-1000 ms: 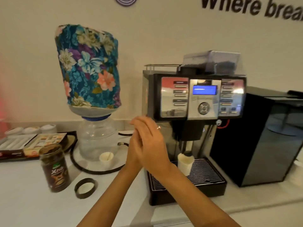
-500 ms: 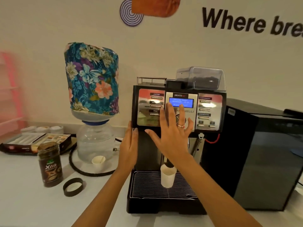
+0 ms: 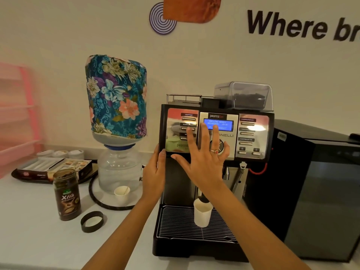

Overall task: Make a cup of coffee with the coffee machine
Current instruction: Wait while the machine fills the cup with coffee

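Head view: a brown glass jar [image 3: 67, 193] stands lidless on the white tabletop [image 3: 35, 240]; left hand [image 3: 154, 173] lies flat against the coffee machine [image 3: 216, 172] side; right hand [image 3: 204, 152], fingers spread, covers its glossy buttons, part-hiding the spout above a white paper cup [image 3: 202, 214] on the wire grille.

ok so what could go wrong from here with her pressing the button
1. The right hand is spread across the panel, with its index fingertip at the espresso button just below the coffee button; a small slip may pick the wrong drink.
2. The paper cup stands free on the drip grate under the spout; it looks light, so a nudge from the forearm above it could shift it and coffee might miss.
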### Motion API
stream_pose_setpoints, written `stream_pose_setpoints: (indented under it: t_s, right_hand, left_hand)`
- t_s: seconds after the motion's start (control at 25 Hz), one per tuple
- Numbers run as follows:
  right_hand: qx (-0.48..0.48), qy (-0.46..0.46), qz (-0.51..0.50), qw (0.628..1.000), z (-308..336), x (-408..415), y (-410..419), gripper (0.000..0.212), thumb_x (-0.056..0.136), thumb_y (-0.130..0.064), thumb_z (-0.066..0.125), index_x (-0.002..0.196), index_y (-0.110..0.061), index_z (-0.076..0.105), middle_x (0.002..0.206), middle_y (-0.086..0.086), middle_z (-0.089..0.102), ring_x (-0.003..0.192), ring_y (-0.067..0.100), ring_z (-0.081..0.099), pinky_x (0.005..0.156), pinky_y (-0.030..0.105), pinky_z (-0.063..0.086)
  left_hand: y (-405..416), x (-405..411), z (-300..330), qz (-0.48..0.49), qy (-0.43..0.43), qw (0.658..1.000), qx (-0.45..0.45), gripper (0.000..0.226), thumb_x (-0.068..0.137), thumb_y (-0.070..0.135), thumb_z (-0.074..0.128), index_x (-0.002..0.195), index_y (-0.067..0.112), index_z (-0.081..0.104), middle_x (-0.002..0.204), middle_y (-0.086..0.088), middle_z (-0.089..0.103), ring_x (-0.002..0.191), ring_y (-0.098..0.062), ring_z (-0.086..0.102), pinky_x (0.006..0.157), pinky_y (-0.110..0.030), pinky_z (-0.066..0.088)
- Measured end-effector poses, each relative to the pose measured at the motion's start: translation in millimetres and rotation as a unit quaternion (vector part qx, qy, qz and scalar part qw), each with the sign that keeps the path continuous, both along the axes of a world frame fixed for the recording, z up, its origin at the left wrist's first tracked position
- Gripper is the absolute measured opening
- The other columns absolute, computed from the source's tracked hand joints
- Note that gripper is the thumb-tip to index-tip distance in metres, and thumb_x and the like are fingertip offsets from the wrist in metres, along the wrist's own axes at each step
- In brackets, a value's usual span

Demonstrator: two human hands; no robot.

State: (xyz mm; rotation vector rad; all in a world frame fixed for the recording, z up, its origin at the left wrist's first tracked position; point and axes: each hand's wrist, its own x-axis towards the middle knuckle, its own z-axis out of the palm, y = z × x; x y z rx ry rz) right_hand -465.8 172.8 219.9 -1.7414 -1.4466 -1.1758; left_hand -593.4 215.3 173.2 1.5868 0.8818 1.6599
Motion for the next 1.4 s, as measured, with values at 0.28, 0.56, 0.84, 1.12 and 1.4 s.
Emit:
stream_pose_setpoints:
  t_s: [0.28,0.56,0.84,1.12,1.4]
  right_hand:
    - [0.015,-0.033,-0.026,0.999,-0.8,-4.2,1.3,0.085,0.083,-0.078,0.022,0.146,-0.022,0.032,0.153,0.013,0.031,0.140,0.034,0.015,0.104,0.055,0.019]
    - [-0.001,-0.019,-0.030,0.999,0.6,-4.0,-0.1,0.086,0.080,-0.080,0.024,0.147,-0.025,0.029,0.153,0.014,0.029,0.140,0.035,0.013,0.101,0.056,0.019]
    - [0.004,-0.006,0.005,1.000,-7.7,1.6,-11.6,0.077,0.086,-0.074,0.026,0.148,-0.027,0.028,0.152,0.014,0.031,0.141,0.033,0.017,0.101,0.052,0.022]
    - [0.064,0.083,0.183,0.977,-46.4,-11.3,-43.8,0.037,0.087,-0.031,0.056,0.121,-0.016,0.057,0.119,0.008,0.058,0.112,0.022,0.048,0.085,0.036,0.043]
    - [-0.084,0.118,0.253,0.956,-134.8,-15.5,-71.4,0.019,0.087,-0.019,0.052,0.099,-0.017,0.067,0.097,-0.001,0.067,0.090,0.013,0.061,0.076,0.025,0.052]
  left_hand:
    - [1.8,-2.7,-0.6,-0.001,0.007,1.000,0.007,0.055,0.093,0.048,0.035,0.140,0.021,0.043,0.134,0.001,0.054,0.123,-0.011,0.048,0.096,-0.019,0.040]
    - [6.2,-5.8,-1.9,0.001,0.028,1.000,0.000,0.058,0.093,0.052,0.034,0.141,0.021,0.042,0.137,0.000,0.052,0.127,-0.016,0.046,0.105,-0.038,0.040]
    - [3.8,-6.5,-7.9,-0.008,0.026,1.000,0.011,0.059,0.093,0.051,0.034,0.143,0.021,0.039,0.140,0.000,0.049,0.130,-0.016,0.043,0.106,-0.037,0.038]
    - [-21.4,-20.8,-34.5,0.033,0.075,0.995,0.057,0.038,0.099,0.030,0.040,0.137,0.024,0.040,0.131,0.014,0.045,0.122,-0.001,0.041,0.094,-0.009,0.033]
    - [-45.1,-36.6,-97.1,0.044,0.265,0.950,0.158,0.032,0.091,0.030,0.044,0.112,0.016,0.064,0.107,0.002,0.066,0.099,-0.007,0.059,0.085,-0.021,0.046]
